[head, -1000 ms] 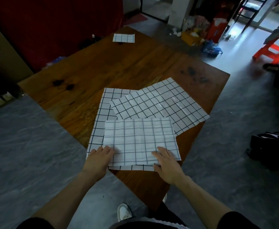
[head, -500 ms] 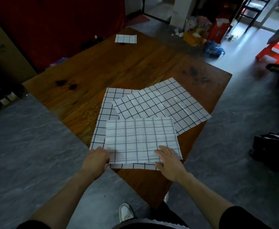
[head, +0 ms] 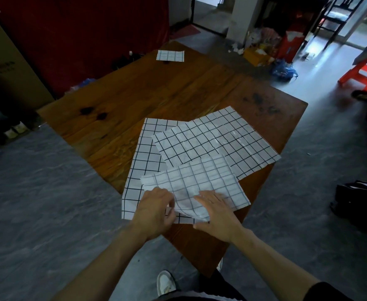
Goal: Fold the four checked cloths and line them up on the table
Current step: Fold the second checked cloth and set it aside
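Three white cloths with black checks overlap at the near corner of the wooden table. The top one, a half-folded cloth, lies skewed over a flat cloth on the left and another flat cloth behind it. My left hand pinches the folded cloth's near left edge, which is lifted and creased. Flat on that cloth's near part rests my right hand, thumb under the edge. A small folded cloth lies at the table's far corner.
The table's near corner points at me, with grey floor on both sides. A red curtain and a brown box stand at the left. Clutter, a red stool and a black bag are on the right. My shoe shows below.
The folded cloth has turned from square to skewed, its near left edge now lifted. My left hand moved right and closed on that edge. My right hand shifted left on the cloth.
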The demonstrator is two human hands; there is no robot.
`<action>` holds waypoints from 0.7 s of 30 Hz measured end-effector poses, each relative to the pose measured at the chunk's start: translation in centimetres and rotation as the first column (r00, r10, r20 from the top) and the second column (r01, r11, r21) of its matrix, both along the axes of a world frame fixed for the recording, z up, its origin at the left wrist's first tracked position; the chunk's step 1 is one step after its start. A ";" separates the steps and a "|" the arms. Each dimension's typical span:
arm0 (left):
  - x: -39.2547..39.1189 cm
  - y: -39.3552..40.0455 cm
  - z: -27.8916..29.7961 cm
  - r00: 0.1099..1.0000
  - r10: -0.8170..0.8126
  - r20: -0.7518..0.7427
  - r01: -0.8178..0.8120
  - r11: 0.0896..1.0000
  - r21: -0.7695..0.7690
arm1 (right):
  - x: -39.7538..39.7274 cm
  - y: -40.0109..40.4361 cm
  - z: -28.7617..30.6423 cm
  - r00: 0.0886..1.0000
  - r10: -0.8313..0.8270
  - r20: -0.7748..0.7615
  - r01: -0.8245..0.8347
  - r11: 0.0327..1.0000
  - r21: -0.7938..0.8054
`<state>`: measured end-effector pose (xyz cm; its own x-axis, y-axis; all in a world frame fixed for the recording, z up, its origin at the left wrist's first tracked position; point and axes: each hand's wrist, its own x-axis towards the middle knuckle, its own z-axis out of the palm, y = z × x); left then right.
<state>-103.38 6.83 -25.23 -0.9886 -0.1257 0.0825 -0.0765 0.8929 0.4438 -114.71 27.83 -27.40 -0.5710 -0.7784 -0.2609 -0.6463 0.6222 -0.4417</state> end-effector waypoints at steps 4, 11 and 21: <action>-1.9 3.5 1.3 0.994 -0.059 -0.092 0.067 0.994 0.084 | 0.9 -0.2 0.1 0.995 -0.037 -0.097 0.014 0.975 -0.223; -3.0 3.0 1.5 0.992 -0.112 -0.049 0.118 0.985 0.130 | 0.6 2.3 0.3 0.971 -0.231 -0.057 0.187 0.888 -0.420; -4.0 -3.1 -1.0 0.965 0.149 0.214 -0.221 0.902 0.371 | -0.5 6.2 1.6 0.828 -0.430 0.360 0.558 0.694 -0.455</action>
